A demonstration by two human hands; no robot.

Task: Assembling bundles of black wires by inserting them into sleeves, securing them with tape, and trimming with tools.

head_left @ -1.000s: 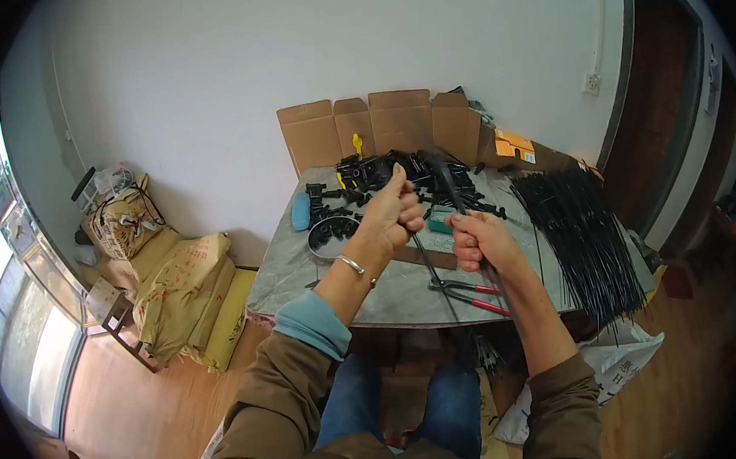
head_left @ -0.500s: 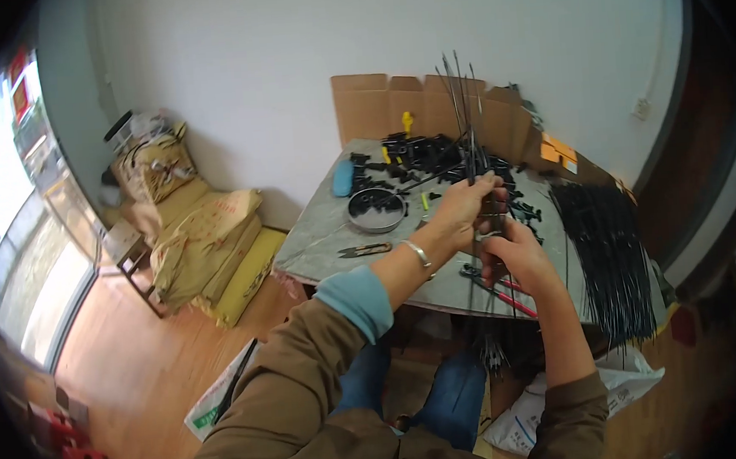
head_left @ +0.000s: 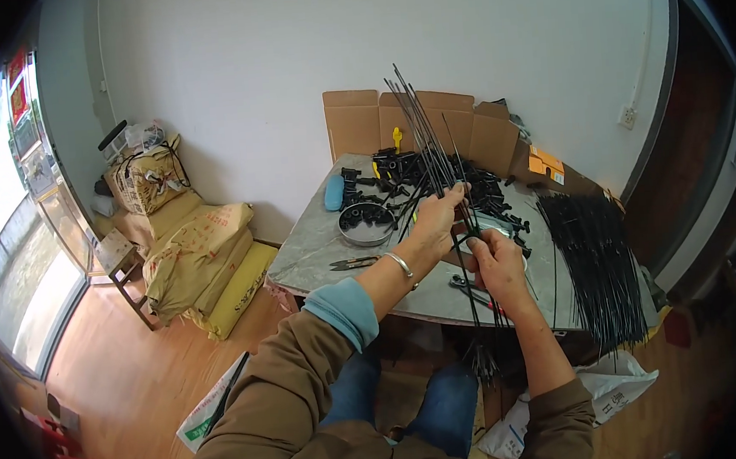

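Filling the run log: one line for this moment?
left hand: grips rod bundle | right hand: grips bundle lower down | bundle: upright over table

Thin black plastic rods (head_left: pixel 431 153) (slightly glossy); matt grey stone-look table (head_left: pixel 318 254).

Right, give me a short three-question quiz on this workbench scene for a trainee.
1. True or false: both hands grip the bundle of thin black rods.
2. Where does the round tin of small black parts sit relative to the left hand?
A. to its left on the table
B. to its right
C. on the floor
3. Fill in: the big pile of loose black rods lies on the table to the ____ of the right hand.

Key: 1 true; 2 A; 3 right.
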